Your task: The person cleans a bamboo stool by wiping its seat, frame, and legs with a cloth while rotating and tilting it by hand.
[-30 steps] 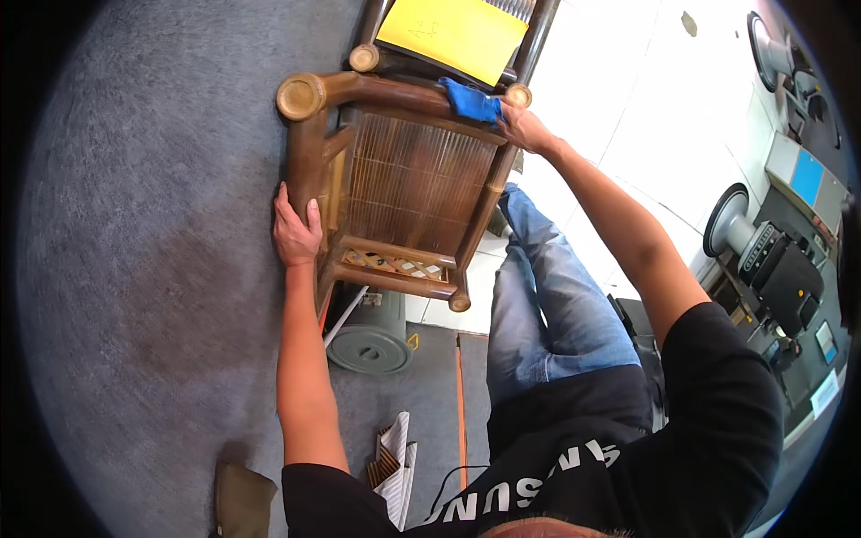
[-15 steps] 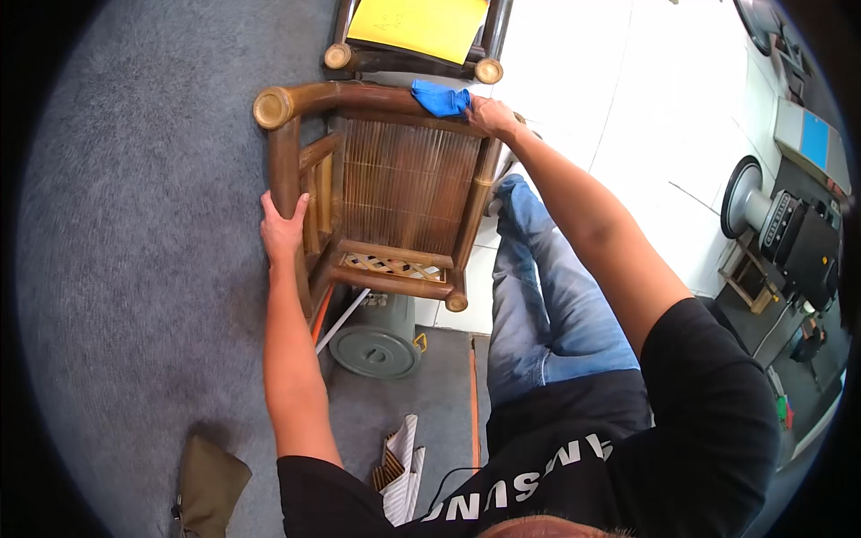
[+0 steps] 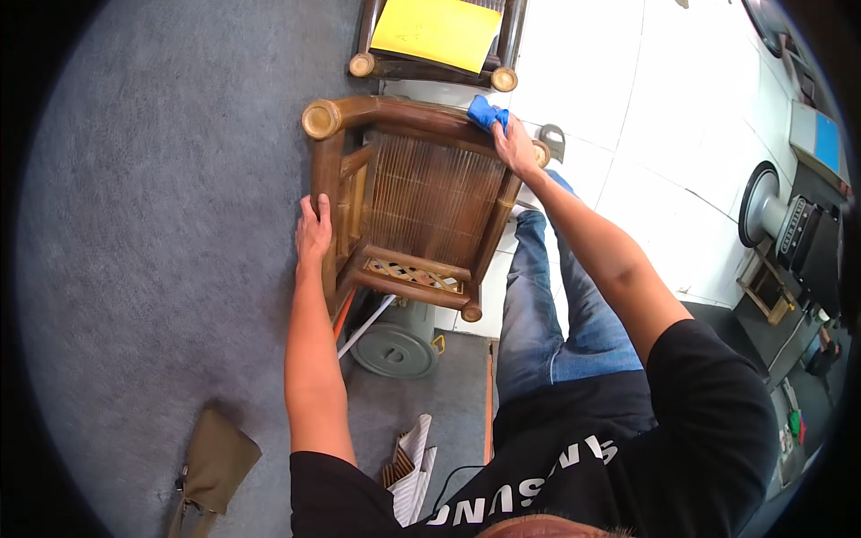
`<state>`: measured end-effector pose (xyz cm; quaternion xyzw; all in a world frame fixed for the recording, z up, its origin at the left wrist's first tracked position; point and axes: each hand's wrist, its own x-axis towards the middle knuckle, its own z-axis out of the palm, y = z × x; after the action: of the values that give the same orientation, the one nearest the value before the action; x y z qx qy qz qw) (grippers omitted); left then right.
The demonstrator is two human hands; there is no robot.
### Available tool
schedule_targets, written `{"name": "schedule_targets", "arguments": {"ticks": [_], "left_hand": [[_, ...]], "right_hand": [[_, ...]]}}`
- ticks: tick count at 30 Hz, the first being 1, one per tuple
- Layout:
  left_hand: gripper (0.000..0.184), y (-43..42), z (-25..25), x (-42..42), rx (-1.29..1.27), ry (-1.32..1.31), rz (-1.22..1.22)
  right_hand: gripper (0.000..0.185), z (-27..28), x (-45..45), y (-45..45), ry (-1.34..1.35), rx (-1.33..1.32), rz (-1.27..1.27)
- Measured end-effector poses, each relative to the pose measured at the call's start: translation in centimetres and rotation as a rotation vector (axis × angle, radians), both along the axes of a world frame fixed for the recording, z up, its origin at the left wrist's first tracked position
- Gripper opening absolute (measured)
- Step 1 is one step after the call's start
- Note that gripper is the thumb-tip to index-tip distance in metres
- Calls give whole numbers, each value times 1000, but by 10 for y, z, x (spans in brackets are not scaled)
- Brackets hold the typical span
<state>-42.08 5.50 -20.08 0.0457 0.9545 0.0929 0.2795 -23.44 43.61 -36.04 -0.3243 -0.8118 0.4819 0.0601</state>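
A brown bamboo chair [image 3: 435,193] with a slatted panel and a small lattice strip is before me. My left hand [image 3: 312,231] is closed around the bamboo rail on its left side, thumb on the inner edge. In my right hand [image 3: 516,148] is a bunched blue cloth [image 3: 487,113], pressed on the chair's thick curved rail near the right corner. The fingers partly hide the cloth.
Beyond the chair stands another bamboo piece [image 3: 429,70] with a yellow sheet [image 3: 437,34] on it. A grey lidded bin [image 3: 395,350] is below the chair. An olive bag [image 3: 222,462] lies at lower left; a round-based stool [image 3: 760,204] is at right.
The view has shifted, so the chair appears farther right. My right hand and the cloth are nearer the chair's right corner, and the cloth looks more bunched. My left hand keeps its hold.
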Motion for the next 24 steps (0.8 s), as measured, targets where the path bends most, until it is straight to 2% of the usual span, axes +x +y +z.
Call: {"name": "schedule_targets", "arguments": {"ticks": [2,3,4,6,10,12,15,17,18,20,24], "left_hand": [[69,-4,-19,-16,-5,25,-20],[68,8,-25,-22,42,109,52],[69,24,-28,-29,112,150,96],[71,56,-32,-47,251,239,195],[75,107,-48,-84,187,184,386],[74,108,-61,-81,149,289,282],[71,114,-35,-91,-89,17,230],[67,103,-50,-83,-82,154,185],[65,102,-58,-82,-76,221,155],[53,112,-57,-85,-16,366,82],[39,107,-59,-86,88,567,-27]], "right_hand": [[37,42,-9,-7,-148,-264,-30],[36,42,-11,-20,0,-314,-117],[37,45,-16,-27,33,-274,-124],[38,52,-31,-38,61,-403,-113],[40,61,-87,-50,75,-488,-104],[38,72,-119,-59,74,-506,-65],[35,95,-167,-68,84,-584,29],[32,111,-201,-78,144,-710,101],[29,102,-214,-87,211,-624,165],[30,105,-234,-105,250,-700,124],[27,66,-248,-117,96,-927,209]]}}
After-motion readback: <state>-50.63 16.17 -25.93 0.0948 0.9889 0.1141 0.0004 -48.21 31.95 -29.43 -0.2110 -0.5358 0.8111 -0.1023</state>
